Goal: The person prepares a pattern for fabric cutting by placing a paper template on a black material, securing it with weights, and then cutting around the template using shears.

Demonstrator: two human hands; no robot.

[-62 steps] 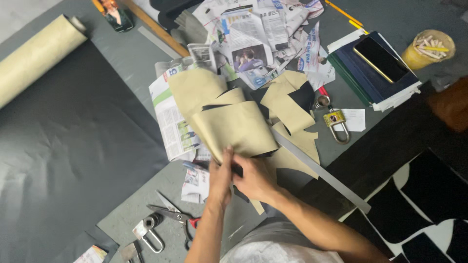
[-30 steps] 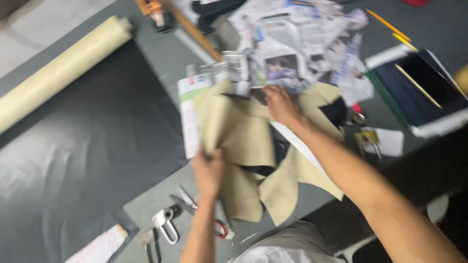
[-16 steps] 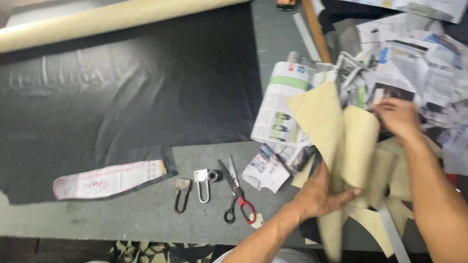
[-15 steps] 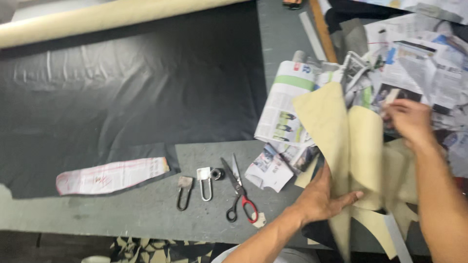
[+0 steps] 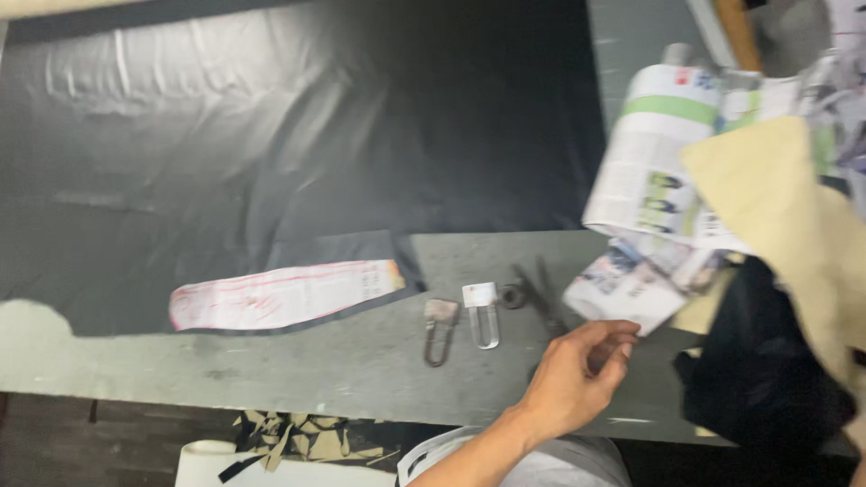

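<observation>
Scissors [image 5: 538, 296] are seen on the grey worktable [image 5: 361, 361], blurred, at about eleven o'clock from the left hand [image 5: 577, 374] and just beside its fingertips [image 5: 622, 338]; the long axis runs from ten towards four o'clock, partly hidden by that hand. The left hand is held palm-down, fingers loosely curled and gripping nothing. The right hand is not in view. Two metal clips [image 5: 460, 320] lie at nine o'clock, and tan pattern pieces [image 5: 794, 207] at two o'clock.
</observation>
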